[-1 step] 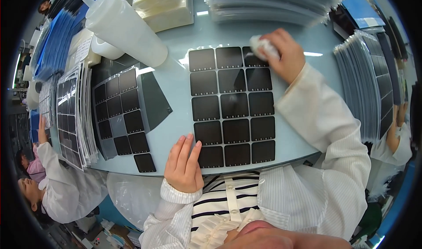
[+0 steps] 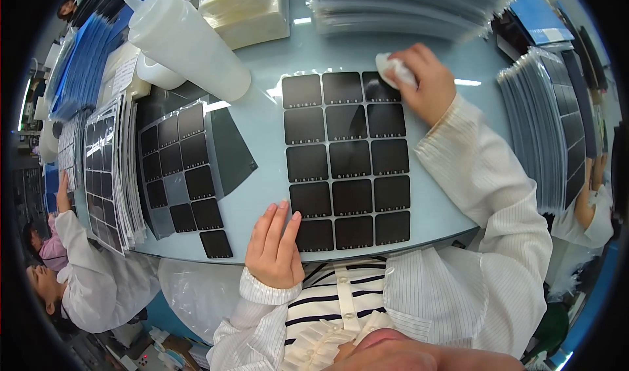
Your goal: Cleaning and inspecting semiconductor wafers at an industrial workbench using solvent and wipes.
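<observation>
A sheet of dark, rounded square panels [image 2: 350, 158] in rows of three lies flat before me on the light table. At its far right corner my right hand [image 2: 427, 86] pinches a crumpled white wipe [image 2: 396, 71], pressed to or just over the last panel. Whether the wipe touches the surface I cannot tell. My left hand [image 2: 275, 246] rests at the sheet's near left corner, fingers stretched out, a fingertip on or beside the edge of a panel. It holds nothing.
To the left lies another panel sheet [image 2: 171, 141] with a gap among its panels, one loose dark panel [image 2: 217, 243] below it. A white squeeze bottle [image 2: 190, 43] stands behind. Clear-sleeved stacks [image 2: 406, 7] line the back, more [image 2: 534, 125] stand right. A co-worker [image 2: 98, 273] sits at left.
My right hand and the wipe have shifted very slightly to the right. The panel sheet sits a touch lower in view; my left hand is practically unmoved.
</observation>
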Demonstrator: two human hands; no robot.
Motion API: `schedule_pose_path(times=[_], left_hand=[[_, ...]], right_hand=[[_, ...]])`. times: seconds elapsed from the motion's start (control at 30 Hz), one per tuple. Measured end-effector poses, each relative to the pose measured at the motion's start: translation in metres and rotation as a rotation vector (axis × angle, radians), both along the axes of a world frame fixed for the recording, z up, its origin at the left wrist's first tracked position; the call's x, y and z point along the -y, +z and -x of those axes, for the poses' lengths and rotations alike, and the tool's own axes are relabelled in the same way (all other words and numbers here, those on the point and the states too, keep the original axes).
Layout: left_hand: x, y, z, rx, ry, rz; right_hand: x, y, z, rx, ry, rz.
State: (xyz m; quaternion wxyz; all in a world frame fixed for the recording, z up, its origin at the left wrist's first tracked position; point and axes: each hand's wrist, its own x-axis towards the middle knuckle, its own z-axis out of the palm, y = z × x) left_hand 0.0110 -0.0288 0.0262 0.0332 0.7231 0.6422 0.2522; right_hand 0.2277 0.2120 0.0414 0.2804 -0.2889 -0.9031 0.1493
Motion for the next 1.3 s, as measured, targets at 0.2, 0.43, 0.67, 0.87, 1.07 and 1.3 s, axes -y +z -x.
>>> schedule_pose_path(times=[0.2,0.43,0.67,0.87,1.07,1.3], left_hand=[[-0.002,0.004,0.003,-0.002,-0.024,0.033],[0.000,0.003,0.003,-0.023,-0.012,0.025],[-0.005,0.002,0.004,-0.008,0.000,0.001],[0.000,0.000,0.004,0.012,0.014,-0.046],[0.001,-0.012,0.005,0.067,0.020,-0.180],[0.011,-0.023,0.006,0.696,0.036,-0.341]], right_hand=[[0.029,0.001,0.048,0.139,0.294,-0.056],[0.016,-0.016,0.086,-0.031,0.282,-0.051],[-0.021,-0.015,0.098,0.041,0.074,-0.105],[0.015,-0.014,0.080,0.025,0.212,-0.046],[0.078,-0.012,0.069,0.055,0.293,-0.163],[0.018,-0.014,0.016,-0.044,-0.244,-0.191]])
